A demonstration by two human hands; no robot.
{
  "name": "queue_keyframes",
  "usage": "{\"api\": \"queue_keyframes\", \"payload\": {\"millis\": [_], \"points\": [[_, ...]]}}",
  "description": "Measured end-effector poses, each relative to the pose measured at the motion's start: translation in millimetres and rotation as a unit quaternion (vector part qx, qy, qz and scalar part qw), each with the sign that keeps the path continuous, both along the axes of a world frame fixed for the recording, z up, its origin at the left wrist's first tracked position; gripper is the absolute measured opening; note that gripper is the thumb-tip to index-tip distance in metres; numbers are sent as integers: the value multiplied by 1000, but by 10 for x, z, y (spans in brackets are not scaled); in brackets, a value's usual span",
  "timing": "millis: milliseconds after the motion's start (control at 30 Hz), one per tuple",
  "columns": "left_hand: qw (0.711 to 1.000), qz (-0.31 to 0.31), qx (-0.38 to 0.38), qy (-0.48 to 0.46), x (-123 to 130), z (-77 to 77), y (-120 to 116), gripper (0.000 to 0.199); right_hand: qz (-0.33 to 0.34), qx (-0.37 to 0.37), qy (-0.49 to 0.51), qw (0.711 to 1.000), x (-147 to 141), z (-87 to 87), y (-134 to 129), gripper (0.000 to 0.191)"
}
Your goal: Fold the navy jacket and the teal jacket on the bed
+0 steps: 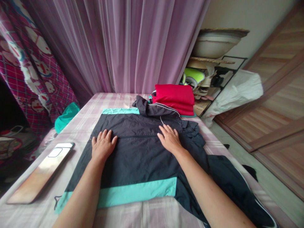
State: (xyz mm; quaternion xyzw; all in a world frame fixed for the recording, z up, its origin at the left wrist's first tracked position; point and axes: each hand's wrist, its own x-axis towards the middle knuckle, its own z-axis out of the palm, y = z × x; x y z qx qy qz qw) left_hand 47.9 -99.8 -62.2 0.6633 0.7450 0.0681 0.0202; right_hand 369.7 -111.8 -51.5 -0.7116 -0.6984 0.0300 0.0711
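Observation:
A dark zip-up jacket (140, 155) with turquoise side panels and white piping lies spread sideways, its hem toward the left and its collar toward the right. My left hand (104, 144) rests flat on it near the hem, fingers apart, by the zip line. Farther right, my right hand (169, 137) also lies flat on the fabric, fingertips just past the zip. The near sleeve (228, 180) stretches out to the lower right. At the back, the other sleeve (159, 109) is folded over the body, close to a red folded garment (174, 98).
On the left of the checked tablecloth (123, 217) lies a phone (42, 174). A turquoise cloth (67, 117) hangs by the left edge. Purple curtains (133, 47) close off the back. To the right stand a rack (234, 74) with a basin (216, 42), a white sack (242, 90) and wooden doors (280, 126).

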Motion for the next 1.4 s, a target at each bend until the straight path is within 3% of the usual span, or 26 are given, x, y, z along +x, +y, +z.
{"api": "queue_keyframes", "payload": {"millis": [133, 267, 367, 500, 633, 833, 1200, 1400], "points": [[1000, -5, 4, 3, -20, 17, -1, 62, -27, -49, -19, 998, -13, -118, -191, 54], [1000, -9, 2, 6, 39, 56, -24, 60, -51, -50, -23, 997, 76, -167, -188, 55], [998, -57, 4, 4, 303, 91, -124, 57, -51, -41, -24, 998, 73, -182, -171, 55], [983, -185, 0, -6, 806, 66, -326, 56, -49, -32, -26, 998, 59, -208, -177, 55], [976, -218, -4, -7, 989, -5, -411, 58, -41, -15, -31, 999, 81, -246, -181, 55], [986, -169, -2, -3, 683, -8, -363, 57, -44, -7, -31, 999, 93, -270, -176, 54], [999, -32, 0, 32, -317, -5, -506, 57, -39, 0, -38, 998, 98, -281, -182, 54], [1000, -9, -16, 22, -416, 1, -524, 60, -34, 16, -51, 998, 121, -323, -174, 55]]}}
